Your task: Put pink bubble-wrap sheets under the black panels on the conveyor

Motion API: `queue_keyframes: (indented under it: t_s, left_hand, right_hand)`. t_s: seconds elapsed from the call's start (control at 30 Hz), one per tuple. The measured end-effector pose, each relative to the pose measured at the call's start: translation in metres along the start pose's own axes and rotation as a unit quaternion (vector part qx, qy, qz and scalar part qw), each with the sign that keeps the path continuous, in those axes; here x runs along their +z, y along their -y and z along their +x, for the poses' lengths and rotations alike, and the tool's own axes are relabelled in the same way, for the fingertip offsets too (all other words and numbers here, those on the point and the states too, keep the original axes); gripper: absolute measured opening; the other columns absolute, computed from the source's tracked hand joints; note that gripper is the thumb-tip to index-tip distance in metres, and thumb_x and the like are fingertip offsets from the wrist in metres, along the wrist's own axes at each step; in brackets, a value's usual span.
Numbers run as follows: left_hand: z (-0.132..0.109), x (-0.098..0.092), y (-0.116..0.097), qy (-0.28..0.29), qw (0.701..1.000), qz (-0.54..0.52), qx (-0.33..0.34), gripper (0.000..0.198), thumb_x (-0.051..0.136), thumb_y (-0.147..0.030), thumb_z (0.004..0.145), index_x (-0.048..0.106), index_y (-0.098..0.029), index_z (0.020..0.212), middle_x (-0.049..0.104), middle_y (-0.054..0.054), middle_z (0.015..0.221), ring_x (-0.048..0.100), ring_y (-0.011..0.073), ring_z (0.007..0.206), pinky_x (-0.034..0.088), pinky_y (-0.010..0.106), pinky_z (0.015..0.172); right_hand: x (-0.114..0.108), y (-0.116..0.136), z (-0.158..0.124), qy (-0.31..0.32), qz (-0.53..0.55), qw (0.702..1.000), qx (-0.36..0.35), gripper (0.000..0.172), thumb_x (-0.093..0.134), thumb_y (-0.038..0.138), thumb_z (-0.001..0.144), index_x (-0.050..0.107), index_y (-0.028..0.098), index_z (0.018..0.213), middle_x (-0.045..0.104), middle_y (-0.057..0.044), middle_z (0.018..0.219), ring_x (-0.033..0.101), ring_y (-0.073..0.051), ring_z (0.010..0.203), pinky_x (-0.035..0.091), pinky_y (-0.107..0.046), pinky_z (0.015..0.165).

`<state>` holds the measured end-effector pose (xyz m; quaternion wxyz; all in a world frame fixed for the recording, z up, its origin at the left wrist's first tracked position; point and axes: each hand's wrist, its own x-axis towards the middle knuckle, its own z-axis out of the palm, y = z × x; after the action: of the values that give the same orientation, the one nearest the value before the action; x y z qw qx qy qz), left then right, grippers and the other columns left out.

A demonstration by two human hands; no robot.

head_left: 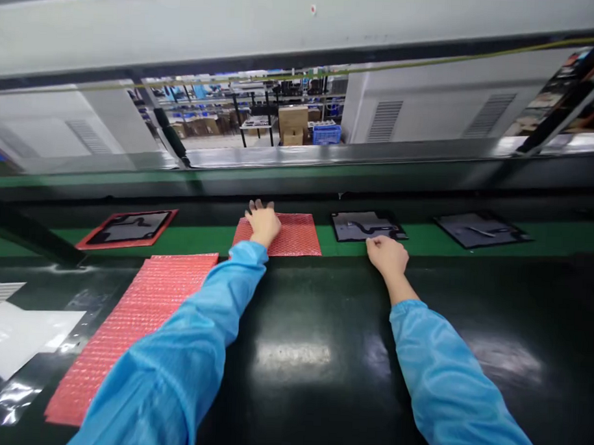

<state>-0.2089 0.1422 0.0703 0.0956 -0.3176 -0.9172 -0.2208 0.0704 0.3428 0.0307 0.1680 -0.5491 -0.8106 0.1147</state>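
The left hand (262, 222) lies flat on a red bubble sheet (296, 235). The sheet rests on the green belt (423, 238), which runs along the far edge of the black tabletop (322, 327). The fingers are spread wide, palm down on the sheet's left half, holding nothing.

The right hand (387, 255) sits at the belt's near edge, touching the near edge of a dark flat part (360, 225) that lies just right of the red bubble sheet. Its fingers are curled downward with the knuckles toward the camera. I cannot tell whether they pinch the part or only rest against it. Both arms wear blue sleeves (447, 377).

Further left on the belt, 1 framed dark part (128, 228) sits on its own red backing. Further right, a third dark part (482, 229) lies directly on the belt.

On the tabletop's left side, a stack of red sheets (137, 321) runs from the far edge toward the near-left corner, partly under the left sleeve. Beside it, at the left edge, lie clear and white plastic sheets (20, 336).
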Motion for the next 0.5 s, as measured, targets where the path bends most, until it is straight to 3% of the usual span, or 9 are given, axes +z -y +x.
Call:
queue_keyframes:
  t_s: [0.13, 0.23, 0.37, 0.5]
  left_hand:
    - [-0.079, 0.021, -0.037, 0.033, 0.999, 0.021, 0.003, 0.039, 0.064, -0.043, 0.106, 0.074, -0.014, 0.13, 0.055, 0.027, 0.141, 0.046, 0.0448, 0.136, 0.044, 0.062, 0.111]
    - [-0.113, 0.031, -0.05, 0.065, 0.997, 0.006, 0.041, 0.048, 0.057, -0.051, 0.109, 0.073, -0.015, 0.136, 0.057, 0.026, 0.145, 0.043, 0.0478, 0.142, 0.035, 0.072, 0.118]
    - [-0.113, 0.042, -0.049, 0.089, 0.994, -0.037, 0.057, 0.056, 0.049, -0.05, 0.112, 0.061, -0.017, 0.156, 0.04, 0.02, 0.168, 0.021, 0.0517, 0.159, 0.012, 0.081, 0.126]
    - [-0.105, 0.047, -0.048, 0.088, 0.991, -0.068, 0.072, 0.055, 0.049, -0.045, 0.112, 0.059, -0.015, 0.157, 0.041, 0.019, 0.168, 0.022, 0.0502, 0.16, 0.01, 0.076, 0.131]
  right_hand:
    - [-0.004, -0.001, -0.003, -0.002, 0.009, 1.0, -0.002, 0.031, 0.059, 0.044, 0.104, 0.083, 0.025, 0.109, 0.078, -0.011, 0.11, 0.072, -0.03, 0.104, 0.052, -0.036, 0.09]
    - [-0.012, 0.001, -0.007, -0.012, 0.019, 1.0, -0.012, 0.031, 0.059, 0.042, 0.104, 0.082, 0.023, 0.108, 0.079, -0.01, 0.109, 0.072, -0.029, 0.106, 0.052, -0.034, 0.091]
    - [-0.018, 0.03, -0.006, -0.015, 0.016, 0.999, -0.045, 0.026, 0.062, 0.038, 0.104, 0.083, 0.023, 0.11, 0.08, -0.008, 0.112, 0.072, -0.028, 0.11, 0.052, -0.033, 0.095]
    - [-0.011, 0.096, 0.022, 0.027, -0.029, 0.998, -0.059, 0.029, 0.069, 0.044, 0.102, 0.084, 0.023, 0.114, 0.078, -0.011, 0.121, 0.071, -0.031, 0.119, 0.053, -0.036, 0.102]
